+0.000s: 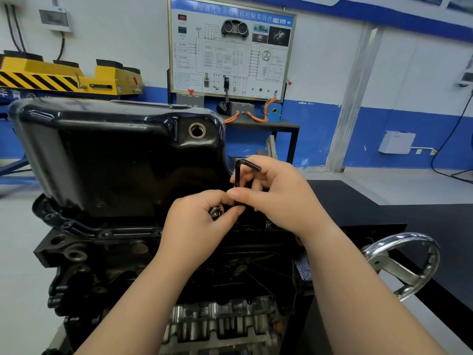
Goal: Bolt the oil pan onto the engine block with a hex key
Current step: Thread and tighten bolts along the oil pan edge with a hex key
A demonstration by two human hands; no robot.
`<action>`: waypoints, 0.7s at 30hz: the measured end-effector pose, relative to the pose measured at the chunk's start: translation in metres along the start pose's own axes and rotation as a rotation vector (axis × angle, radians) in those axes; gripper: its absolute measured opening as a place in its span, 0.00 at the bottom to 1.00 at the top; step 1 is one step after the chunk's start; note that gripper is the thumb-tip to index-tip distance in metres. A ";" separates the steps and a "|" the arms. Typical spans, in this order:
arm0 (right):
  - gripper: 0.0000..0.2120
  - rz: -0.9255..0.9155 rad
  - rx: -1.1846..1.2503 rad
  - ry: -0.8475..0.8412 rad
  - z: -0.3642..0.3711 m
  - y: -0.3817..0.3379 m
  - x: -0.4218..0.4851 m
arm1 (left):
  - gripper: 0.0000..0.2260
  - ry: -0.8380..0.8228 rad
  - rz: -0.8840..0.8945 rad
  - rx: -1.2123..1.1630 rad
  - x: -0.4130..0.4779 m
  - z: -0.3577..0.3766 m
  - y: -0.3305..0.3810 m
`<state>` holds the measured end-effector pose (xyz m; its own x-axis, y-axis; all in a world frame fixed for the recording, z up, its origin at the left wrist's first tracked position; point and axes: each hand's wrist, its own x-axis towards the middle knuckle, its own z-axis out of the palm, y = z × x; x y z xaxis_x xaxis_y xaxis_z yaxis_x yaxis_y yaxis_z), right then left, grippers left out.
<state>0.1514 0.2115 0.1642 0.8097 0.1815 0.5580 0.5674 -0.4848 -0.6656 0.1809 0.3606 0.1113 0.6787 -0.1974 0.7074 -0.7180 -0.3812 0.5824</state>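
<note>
A glossy black oil pan [110, 160] sits upside down on the dark engine block [107, 254], its flange resting along the block's top edge. My right hand [276, 193] grips a black L-shaped hex key [240, 172], long leg pointing down at the flange. My left hand [202, 221] is closed around silver bolts [216, 212] just left of the key's lower end. The key's tip is hidden behind my fingers. Another bolt head [268, 224] shows on the flange under my right hand.
A chrome handwheel [401, 262] of the engine stand sticks out at the right, beside a black bench top [384, 201]. Behind the pan stand a training panel [230, 47] on a table and a yellow-and-black striped lift [58, 75].
</note>
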 end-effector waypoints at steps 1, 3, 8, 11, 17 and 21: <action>0.10 -0.005 0.008 -0.015 0.000 -0.001 0.000 | 0.03 0.001 0.000 -0.006 0.000 0.000 0.000; 0.13 -0.008 0.041 -0.049 -0.001 -0.001 -0.001 | 0.03 -0.001 -0.004 -0.012 0.000 0.000 0.000; 0.12 0.015 0.090 -0.066 -0.003 0.002 0.001 | 0.08 0.005 -0.004 -0.017 0.000 0.000 0.001; 0.10 -0.003 0.066 -0.032 -0.001 0.004 0.001 | 0.13 0.003 0.024 -0.006 0.000 -0.001 0.001; 0.07 -0.014 0.028 -0.020 0.001 0.003 0.000 | 0.10 -0.018 0.033 -0.015 0.000 -0.001 0.002; 0.07 -0.048 0.156 -0.101 -0.010 0.003 0.000 | 0.06 -0.021 0.013 -0.033 0.000 -0.001 0.000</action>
<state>0.1520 0.2019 0.1673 0.7877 0.2897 0.5437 0.6157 -0.3367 -0.7124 0.1806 0.3615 0.1117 0.6720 -0.2214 0.7067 -0.7314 -0.3485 0.5862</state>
